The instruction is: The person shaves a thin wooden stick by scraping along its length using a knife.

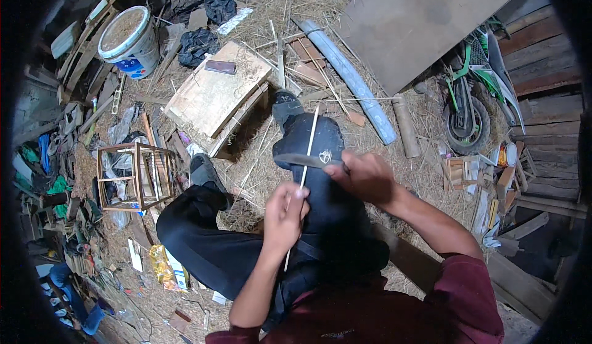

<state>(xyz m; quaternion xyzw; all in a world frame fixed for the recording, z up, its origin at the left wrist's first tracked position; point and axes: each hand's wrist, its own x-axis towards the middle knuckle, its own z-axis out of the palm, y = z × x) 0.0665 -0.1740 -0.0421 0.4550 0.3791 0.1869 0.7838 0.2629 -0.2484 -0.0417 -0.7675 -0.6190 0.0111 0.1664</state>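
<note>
A thin, pale wooden stick (313, 130) runs lengthwise over my right thigh and knee, its lower end reaching toward my lap. My left hand (285, 213) is closed round the stick near its middle, thumb along it. In my right hand (365, 175) is a knife, gripped at its handle, which the fingers hide. The knife's blade (296, 159) points left and lies across the stick, just beyond my left hand. A small curl of pale shavings (325, 156) rests on the dark trouser knee beside the blade.
Ahead stands a wooden box (219, 91) with a dark block (220, 67) on top. A small wooden frame cage (134, 177) is at left, a white bucket (126, 41) behind it. A grey-blue pole (351, 78), a large board (431, 23) and a green motorbike (472, 91) lie right.
</note>
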